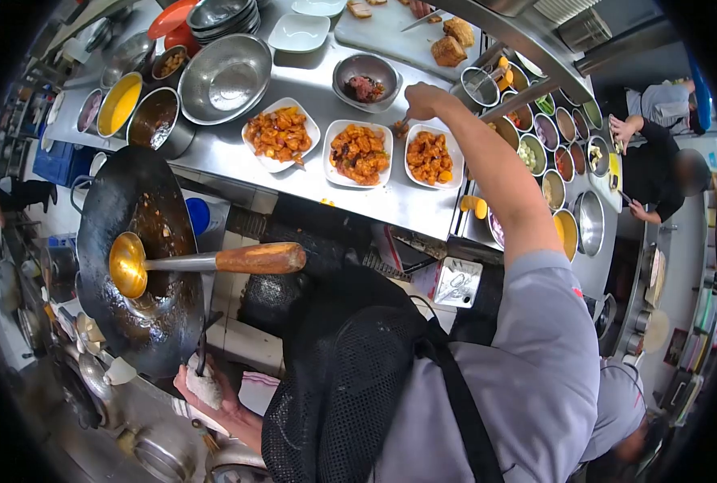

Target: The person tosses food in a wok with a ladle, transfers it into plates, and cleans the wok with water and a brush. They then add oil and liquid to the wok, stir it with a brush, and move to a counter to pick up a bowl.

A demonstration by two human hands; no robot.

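My left hand grips the handle of a dark wok through a white cloth. The wok is tilted, with oily brown residue inside. A ladle with a wooden handle lies across it. My right hand is closed above the steel counter, fingers down, beside a small brown-red piece; what it pinches is too small to tell. Just below are the right square dish and middle dish, both holding glazed orange-red food. A third such dish sits to the left.
A metal bowl with reddish contents stands behind the dishes. An empty steel bowl is at the left. Several ingredient pots surround a yellow-filled one at right. A white board holds browned meat. Across the counter, a person in black works.
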